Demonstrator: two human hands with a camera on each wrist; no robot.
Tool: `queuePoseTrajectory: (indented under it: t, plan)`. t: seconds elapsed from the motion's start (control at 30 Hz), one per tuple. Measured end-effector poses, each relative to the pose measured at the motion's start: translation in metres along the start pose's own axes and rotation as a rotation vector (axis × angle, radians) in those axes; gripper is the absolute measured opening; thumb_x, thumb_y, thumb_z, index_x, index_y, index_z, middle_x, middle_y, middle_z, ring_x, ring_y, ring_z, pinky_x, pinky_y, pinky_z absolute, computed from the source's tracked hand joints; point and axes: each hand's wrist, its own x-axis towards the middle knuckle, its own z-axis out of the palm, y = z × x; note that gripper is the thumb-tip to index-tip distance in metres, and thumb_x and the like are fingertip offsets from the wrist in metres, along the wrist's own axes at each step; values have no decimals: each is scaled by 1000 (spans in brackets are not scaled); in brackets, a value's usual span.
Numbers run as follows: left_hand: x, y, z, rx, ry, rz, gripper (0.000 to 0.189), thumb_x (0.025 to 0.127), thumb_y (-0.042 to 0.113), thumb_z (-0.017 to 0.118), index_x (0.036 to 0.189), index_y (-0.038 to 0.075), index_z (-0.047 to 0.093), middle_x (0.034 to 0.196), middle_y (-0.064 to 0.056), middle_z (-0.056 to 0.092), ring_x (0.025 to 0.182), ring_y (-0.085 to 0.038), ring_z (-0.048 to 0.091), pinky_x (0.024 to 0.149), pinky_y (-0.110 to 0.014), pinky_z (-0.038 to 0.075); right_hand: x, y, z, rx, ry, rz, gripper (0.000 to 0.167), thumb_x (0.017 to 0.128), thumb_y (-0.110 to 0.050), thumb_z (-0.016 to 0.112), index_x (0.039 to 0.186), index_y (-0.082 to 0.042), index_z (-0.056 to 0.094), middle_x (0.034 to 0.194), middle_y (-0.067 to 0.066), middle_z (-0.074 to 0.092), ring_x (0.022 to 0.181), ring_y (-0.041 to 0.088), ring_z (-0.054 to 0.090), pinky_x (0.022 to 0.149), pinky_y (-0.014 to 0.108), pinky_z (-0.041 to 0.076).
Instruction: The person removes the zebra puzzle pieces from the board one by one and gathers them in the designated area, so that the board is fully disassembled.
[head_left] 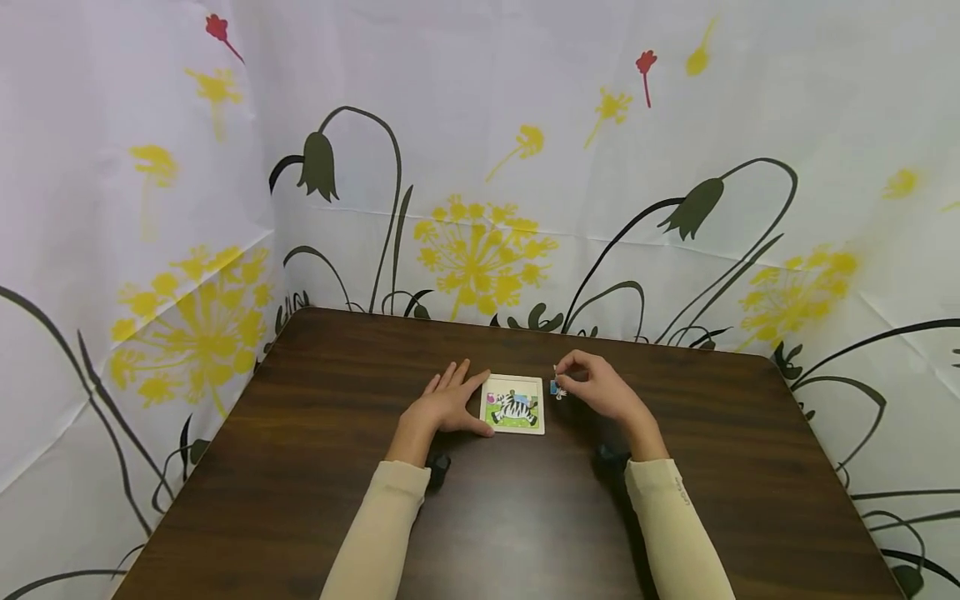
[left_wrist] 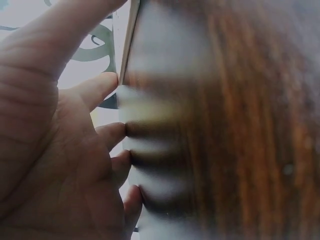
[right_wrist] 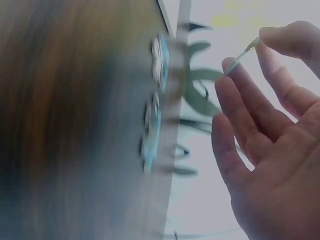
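Note:
A small square tray puzzle (head_left: pixel 514 377) with a zebra picture lies on the table; pale bare board shows across its upper part. My left hand (head_left: pixel 442 406) rests at the tray's left side, fingers spread and straight, with the thumb near the lower left corner and the index finger at the upper left one. To the right of the tray, my right hand (head_left: pixel 597 388) pinches a thin puzzle piece (right_wrist: pixel 243 57) between thumb and fingertips, above the table. Below that hand, blue-and-white puzzle pieces lie on the wood, a far one (right_wrist: pixel 160 61) and a nearer one (right_wrist: pixel 151 134).
The dark wooden table (head_left: pixel 315 450) stretches around both hands. Behind it hangs a white cloth (head_left: pixel 465 108) printed with flowers, meeting the table's back edge. Dark straps (head_left: pixel 438 471) sit at the wrists.

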Motion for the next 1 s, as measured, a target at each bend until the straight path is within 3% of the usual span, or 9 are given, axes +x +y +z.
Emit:
queuePoseTrajectory:
  t: [0.13,0.27,0.5,0.7,1.0]
  plan:
    - [-6,-3,-4,-3,8,-6,114,85,52,89,175,32,21,183,-10,-3,170,-33,-9,136,-57,-5,-7,6,-11,-5,51,6,27,105,-14,69,128,1,65,130,20,69,120,36,68,98,49,58]
    - [-7,-3,-5,-11,-8,-8,116,85,54,89,175,32,19,183,-9,-5,170,-32,-11,136,-57,-7,-16,15,-26,-84,35,82,36,106,-14,68,136,5,64,134,24,68,125,43,67,104,59,56]
    - [-4,0,-2,-11,-5,-2,118,83,56,90,175,33,19,183,-9,-5,170,-32,-11,136,-58,-7,-28,35,-44,-276,-34,225,29,103,-14,70,125,4,69,133,28,67,125,46,64,107,64,51]
    - [-3,2,-3,1,-8,-14,117,84,57,89,175,34,17,183,-8,-5,170,-31,-11,136,-57,-7,-28,39,-44,-303,-32,207,24,101,-12,72,120,3,73,129,27,61,115,42,61,103,62,50]
    - [-1,1,-2,13,-22,-26,117,85,56,89,175,35,16,183,-7,-7,170,-31,-12,136,-56,-7,-28,41,-37,-358,10,191,25,100,-12,73,121,2,74,142,32,56,128,49,57,110,66,47]
